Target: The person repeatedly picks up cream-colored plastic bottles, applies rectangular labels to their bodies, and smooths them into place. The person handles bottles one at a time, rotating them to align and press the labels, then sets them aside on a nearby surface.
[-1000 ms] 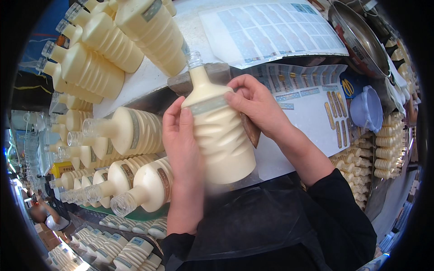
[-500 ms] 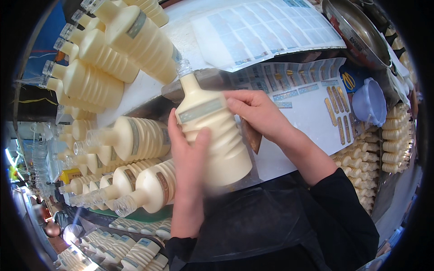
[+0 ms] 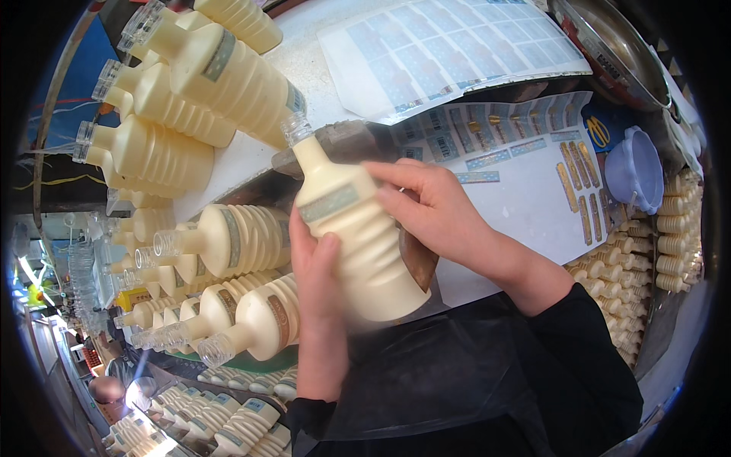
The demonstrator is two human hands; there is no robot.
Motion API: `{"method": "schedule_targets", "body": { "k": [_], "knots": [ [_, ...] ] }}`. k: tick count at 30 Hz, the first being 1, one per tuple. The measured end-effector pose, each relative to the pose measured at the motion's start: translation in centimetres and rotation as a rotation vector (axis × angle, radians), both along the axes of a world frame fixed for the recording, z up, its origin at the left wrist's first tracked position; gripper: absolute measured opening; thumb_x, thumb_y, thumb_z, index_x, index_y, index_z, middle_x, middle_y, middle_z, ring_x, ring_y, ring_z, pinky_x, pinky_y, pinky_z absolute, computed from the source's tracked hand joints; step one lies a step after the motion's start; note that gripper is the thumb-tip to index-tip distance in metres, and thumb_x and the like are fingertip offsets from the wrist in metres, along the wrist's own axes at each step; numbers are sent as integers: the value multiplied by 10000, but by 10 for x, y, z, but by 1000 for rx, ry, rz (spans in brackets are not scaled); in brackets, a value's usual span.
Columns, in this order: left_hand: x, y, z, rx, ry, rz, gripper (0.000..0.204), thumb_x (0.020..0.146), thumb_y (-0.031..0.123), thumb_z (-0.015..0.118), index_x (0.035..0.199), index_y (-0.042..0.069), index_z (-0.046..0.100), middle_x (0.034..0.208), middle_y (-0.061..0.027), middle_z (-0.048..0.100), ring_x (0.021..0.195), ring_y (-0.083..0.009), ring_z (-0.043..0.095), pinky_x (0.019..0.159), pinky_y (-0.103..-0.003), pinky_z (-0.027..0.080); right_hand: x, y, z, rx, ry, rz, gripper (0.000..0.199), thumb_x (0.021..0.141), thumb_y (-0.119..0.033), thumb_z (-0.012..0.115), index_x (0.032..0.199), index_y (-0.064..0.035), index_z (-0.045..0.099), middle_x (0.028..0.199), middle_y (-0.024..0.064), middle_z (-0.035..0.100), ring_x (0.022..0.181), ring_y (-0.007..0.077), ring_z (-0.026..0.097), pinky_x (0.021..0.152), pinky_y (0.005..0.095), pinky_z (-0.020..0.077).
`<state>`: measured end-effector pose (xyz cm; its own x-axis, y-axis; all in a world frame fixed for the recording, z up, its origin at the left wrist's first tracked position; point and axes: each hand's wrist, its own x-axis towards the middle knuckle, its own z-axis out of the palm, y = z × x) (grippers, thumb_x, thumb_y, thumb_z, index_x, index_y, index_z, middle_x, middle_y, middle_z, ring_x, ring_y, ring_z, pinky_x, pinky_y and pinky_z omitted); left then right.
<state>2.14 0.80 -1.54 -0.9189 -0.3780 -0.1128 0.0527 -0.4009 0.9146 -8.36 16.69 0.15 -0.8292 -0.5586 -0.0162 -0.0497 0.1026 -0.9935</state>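
Observation:
A cream plastic bottle [image 3: 365, 251] with ribbed sides and a clear threaded neck tilts in front of me, neck up and to the left. Across its shoulder runs a grey-green label strip [image 3: 329, 202]. My left hand [image 3: 314, 263] is closed round the bottle's left side, thumb on the front. The fingers of my right hand [image 3: 434, 206] grip the right shoulder near the strip's end; they are slightly blurred. Behind the bottle's right side shows a brown piece [image 3: 419, 263], mostly hidden; I cannot tell what it is.
More cream bottles [image 3: 228, 84] are stacked on the left, some with strips on their shoulders. Label sheets [image 3: 457, 53] lie at the back and right, one bearing gold strips [image 3: 580, 167]. A lavender bucket [image 3: 636, 171] and a metal pan [image 3: 609, 49] stand at right.
The bottle has tilted a little further left at its neck, with both hands still on it. My right fingers have shifted slightly left over the shoulder. The whole view has moved slightly.

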Motion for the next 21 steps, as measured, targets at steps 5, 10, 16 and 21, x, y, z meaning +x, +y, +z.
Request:
{"method": "schedule_targets", "body": {
  "k": [5, 10, 16, 21],
  "knots": [
    [3, 1, 2, -37, -32, 56, 687, 937, 144, 636, 1534, -11, 334, 1429, -175, 544, 1280, -262, 580, 1102, -396, 466, -2, -1, -5, -66, -36, -2, 370, 998, -88, 550, 1331, 39, 650, 1109, 99, 710, 1058, 134, 649, 911, 278, 511],
    [1, 19, 27, -375, -187, 183, 968, 856, 119, 776, 1598, -41, 177, 1414, -239, 567, 1226, -266, 622, 1049, -365, 494, -9, 3, 2, -159, -350, 42, 408, 974, -92, 502, 1328, 41, 655, 1045, 86, 731, 900, 89, 650, 793, 235, 514],
    [1, 24, 50, -947, -233, 175, 1094, 786, 320, 864, 1575, -66, 212, 1108, -246, 724, 967, -343, 747, 831, -399, 587, -14, 3, -11, -181, -523, 8, 434, 947, -54, 452, 1321, 40, 651, 719, -17, 647, 441, 14, 416, 423, 185, 321],
    [1, 22, 52, -984, -278, 167, 1056, 772, 319, 854, 1564, -58, 266, 1177, -229, 715, 1021, -322, 737, 882, -376, 576, -11, 0, -3, -189, -537, -27, 451, 944, -50, 451, 1343, 26, 647, 743, -11, 656, 457, 11, 435, 423, 184, 328]
  ]
}}
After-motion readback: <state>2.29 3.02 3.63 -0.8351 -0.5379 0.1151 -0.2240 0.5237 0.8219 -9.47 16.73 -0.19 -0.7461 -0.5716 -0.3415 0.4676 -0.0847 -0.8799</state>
